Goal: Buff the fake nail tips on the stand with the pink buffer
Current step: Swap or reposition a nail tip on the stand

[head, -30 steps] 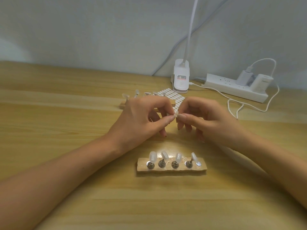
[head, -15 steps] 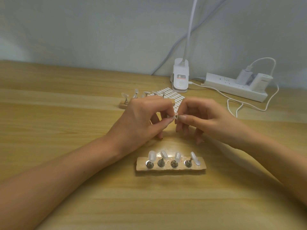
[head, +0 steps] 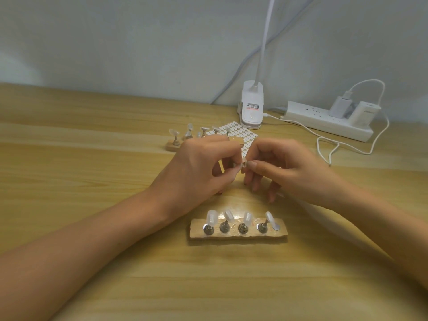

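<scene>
Above surface centre, noted left hand (head: 196,172) and right hand (head: 294,170) both pinching one small pale piece (head: 242,163), identity unclear. Just below, found stand (head: 278,231) carrying four nail tips (head: 212,216), untouched. No pink buffer sighted. Advise: finish with piece, fetch buffer, steady stand, stroke lightly.

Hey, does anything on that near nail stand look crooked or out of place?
Yes. On the near stand, the rightmost nail tip leans off to the right, while the other three tips stand more upright. A small pale oval piece also seems to lie flat on the base beside it.
</scene>
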